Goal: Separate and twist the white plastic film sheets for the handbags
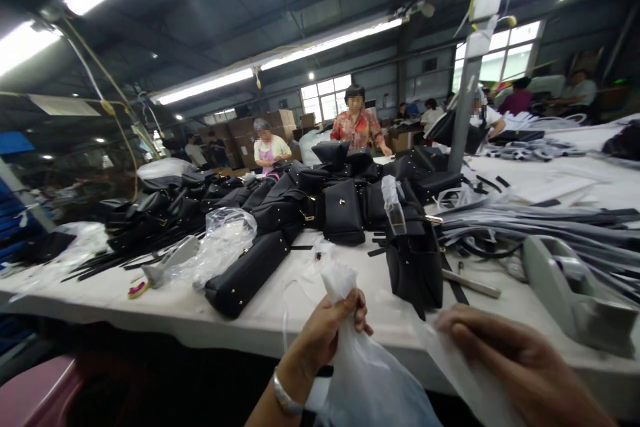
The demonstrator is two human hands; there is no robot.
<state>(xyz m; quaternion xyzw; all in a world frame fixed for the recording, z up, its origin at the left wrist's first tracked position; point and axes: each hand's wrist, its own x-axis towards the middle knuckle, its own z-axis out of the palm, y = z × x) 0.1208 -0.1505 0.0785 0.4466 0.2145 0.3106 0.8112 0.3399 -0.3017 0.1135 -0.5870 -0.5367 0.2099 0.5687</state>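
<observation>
Left fingers: the left hand (327, 328) is curled into a fist, pinching the gathered top of a thin clear bag (367, 373); a tuft of the film sticks up above the knuckles.
Left wrist: a metal bracelet (286, 398) circles it.
Right fingers: the right hand (505, 353) lies with fingers stretched out fairly flat, gripping a fold of the same bag at its right side; whether the thumb is under the film cannot be told.
Bag: it hangs between the two hands at the near table edge, its body drooping below the left fist; what it holds cannot be told.
Table (280, 320): white, running left to right just beyond the hands.
Nearest purse (414, 260): black, upright, just beyond the hands, with a clear wrapper (393, 203) poking from its top.
Left purse (247, 273): black, lying on its side at an angle, left of the hands.
Loose film (223, 243): a crumpled clear bag resting beside the left purse.
Purse pile (300, 197): many black purses heaped across the middle of the table.
Tape dispenser (575, 290): grey, at the right, near the right hand.
Straps (530, 223): grey strips spread out on the far right.
People: several workers stand at the far side.
</observation>
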